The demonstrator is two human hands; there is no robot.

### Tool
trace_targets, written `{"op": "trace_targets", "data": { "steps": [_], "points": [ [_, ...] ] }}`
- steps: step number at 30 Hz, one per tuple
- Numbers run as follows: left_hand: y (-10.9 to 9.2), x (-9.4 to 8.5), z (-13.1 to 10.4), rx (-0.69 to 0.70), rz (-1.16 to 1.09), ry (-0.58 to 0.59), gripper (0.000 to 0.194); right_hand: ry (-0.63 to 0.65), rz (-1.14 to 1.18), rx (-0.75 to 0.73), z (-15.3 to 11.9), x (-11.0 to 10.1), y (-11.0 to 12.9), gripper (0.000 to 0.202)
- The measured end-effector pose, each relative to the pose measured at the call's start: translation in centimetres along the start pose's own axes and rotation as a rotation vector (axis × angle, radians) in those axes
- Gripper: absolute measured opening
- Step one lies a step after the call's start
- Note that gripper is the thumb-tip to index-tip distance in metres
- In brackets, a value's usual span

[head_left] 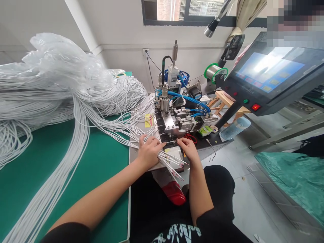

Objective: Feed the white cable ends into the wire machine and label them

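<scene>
My left hand (pixel 149 152) is closed over a bundle of white cables (pixel 172 162) at the front left of a bench-top machine (pixel 172 123). Its thumb and index finger point toward the machine's front, where a single white cable (pixel 170 142) runs across to my right hand (pixel 187 147). My right fingertips pinch that cable's end, close to the metal block; the tip itself is hidden. Loose cable ends fan out below my hands, some with reddish tips. Longer lengths trail back left from under my left hand.
Large coils of white cable (pixel 121 96), partly under clear plastic (pixel 65 65), lie on a green mat (pixel 106 162). A solder wire spool (pixel 215 72) stands behind the machine. To the right, a control screen (pixel 272 72) leans over on an arm. A red object (pixel 174 193) hangs below the bench edge.
</scene>
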State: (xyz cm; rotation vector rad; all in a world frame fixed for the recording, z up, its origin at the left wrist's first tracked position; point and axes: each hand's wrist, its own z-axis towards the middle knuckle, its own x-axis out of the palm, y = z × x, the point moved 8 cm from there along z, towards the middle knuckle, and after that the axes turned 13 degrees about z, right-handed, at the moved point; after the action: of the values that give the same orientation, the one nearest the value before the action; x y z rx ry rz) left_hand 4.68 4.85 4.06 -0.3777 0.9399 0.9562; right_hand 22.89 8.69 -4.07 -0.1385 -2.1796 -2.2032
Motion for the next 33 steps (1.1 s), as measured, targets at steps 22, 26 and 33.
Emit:
{"op": "trace_targets", "data": {
  "steps": [22, 26, 33],
  "points": [
    [0.0, 0.2, 0.2, 0.008, -0.045, 0.024, 0.027, 0.02, -0.345, -0.074, -5.7, -2.7, 6.4, 0.027],
    [0.1, 0.2, 0.3, -0.02, -0.021, 0.017, 0.026, -0.123, -0.27, -0.109, -4.8, -3.0, 6.2, 0.029],
    [-1.2, -0.7, -0.1, 0.161, -0.076, -0.085, 0.042, -0.191, 0.076, -0.151, -2.7, -1.5, 4.6, 0.031]
  ]
}}
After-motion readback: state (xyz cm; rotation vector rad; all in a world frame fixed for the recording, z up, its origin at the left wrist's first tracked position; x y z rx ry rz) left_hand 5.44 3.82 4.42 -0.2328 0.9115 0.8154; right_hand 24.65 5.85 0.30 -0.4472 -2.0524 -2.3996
